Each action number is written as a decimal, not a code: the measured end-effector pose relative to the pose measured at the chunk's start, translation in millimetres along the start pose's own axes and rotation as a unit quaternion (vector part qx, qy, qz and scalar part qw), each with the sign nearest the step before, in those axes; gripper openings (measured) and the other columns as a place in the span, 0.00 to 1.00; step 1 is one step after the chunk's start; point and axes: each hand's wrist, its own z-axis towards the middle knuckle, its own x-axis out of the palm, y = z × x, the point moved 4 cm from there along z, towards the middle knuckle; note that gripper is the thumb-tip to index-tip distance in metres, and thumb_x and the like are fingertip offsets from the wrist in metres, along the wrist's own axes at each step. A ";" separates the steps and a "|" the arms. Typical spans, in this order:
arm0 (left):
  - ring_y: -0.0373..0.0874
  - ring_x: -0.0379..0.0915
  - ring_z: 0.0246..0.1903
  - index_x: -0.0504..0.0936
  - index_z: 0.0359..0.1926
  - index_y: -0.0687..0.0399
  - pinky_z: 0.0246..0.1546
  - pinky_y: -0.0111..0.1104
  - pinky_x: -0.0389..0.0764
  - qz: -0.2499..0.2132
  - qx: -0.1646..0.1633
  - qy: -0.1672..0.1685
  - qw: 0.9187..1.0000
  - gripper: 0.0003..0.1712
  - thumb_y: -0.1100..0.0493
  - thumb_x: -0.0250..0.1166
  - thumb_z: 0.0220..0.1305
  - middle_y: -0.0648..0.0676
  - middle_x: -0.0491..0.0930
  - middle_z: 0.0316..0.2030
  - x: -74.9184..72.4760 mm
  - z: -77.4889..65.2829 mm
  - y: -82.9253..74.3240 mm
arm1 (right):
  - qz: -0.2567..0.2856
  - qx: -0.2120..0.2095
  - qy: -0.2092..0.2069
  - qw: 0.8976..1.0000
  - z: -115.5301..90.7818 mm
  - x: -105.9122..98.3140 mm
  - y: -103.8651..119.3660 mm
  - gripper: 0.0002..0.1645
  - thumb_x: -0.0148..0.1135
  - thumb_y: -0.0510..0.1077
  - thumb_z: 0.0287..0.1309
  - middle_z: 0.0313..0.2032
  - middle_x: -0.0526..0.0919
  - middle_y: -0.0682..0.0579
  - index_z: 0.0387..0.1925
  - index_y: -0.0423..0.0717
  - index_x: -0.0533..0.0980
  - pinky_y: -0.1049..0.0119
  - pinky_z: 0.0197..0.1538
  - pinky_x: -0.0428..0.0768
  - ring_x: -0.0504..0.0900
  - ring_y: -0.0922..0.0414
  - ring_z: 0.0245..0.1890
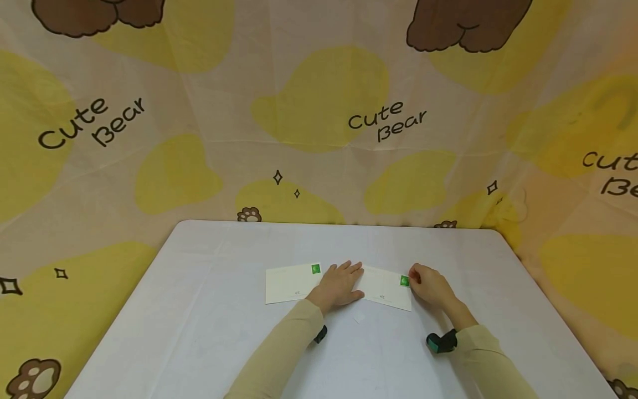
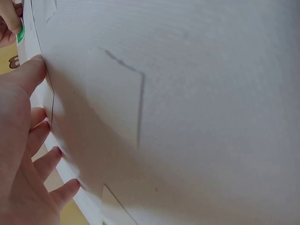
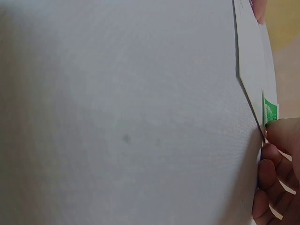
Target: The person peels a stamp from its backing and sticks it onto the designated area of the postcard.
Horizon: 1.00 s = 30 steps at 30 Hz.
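Two white envelopes lie on the table, each with small print near its lower edge. The left envelope (image 1: 284, 285) bears a green stamp (image 1: 316, 269) at its upper right corner. My left hand (image 1: 339, 288), fingers spread, rests between them, its fingertips and thumb at the left edge of the right envelope (image 1: 384, 288). My right hand (image 1: 430, 285) is at that envelope's right end, pinching a second green stamp (image 3: 270, 111) by its edge at the upper corner. In the right wrist view the thumb covers part of this stamp, and the other fingers are curled below.
A white cloth covers the table (image 1: 189, 332), and a yellow patterned curtain (image 1: 319, 111) hangs behind its far edge. A small, faint white scrap (image 1: 359, 319) lies just in front of the right envelope. Dark camera bands (image 1: 442, 341) sit at both wrists.
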 end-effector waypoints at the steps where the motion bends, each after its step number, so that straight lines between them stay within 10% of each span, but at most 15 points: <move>1: 0.44 0.50 0.68 0.60 0.68 0.46 0.65 0.44 0.58 -0.001 0.000 0.000 1.000 0.37 0.38 0.55 0.61 0.43 0.55 0.69 -0.5 -0.3 -0.1 | 0.000 0.001 0.001 1.000 0.1 0.0 0.1 0.04 0.60 0.36 0.51 0.20 0.70 0.54 0.28 0.42 0.72 0.69 0.25 0.66 0.66 0.59 0.21; 30: 0.43 0.49 0.68 0.60 0.68 0.45 0.65 0.43 0.57 0.001 -0.004 0.006 1.000 0.37 0.38 0.55 0.61 0.43 0.54 0.69 0.5 -0.5 -0.2 | 0.027 -0.001 0.015 1.000 -5.6 -6.7 8.9 0.15 0.58 0.34 0.52 0.23 0.72 0.53 0.43 0.36 0.71 0.69 0.24 0.68 0.68 0.60 0.21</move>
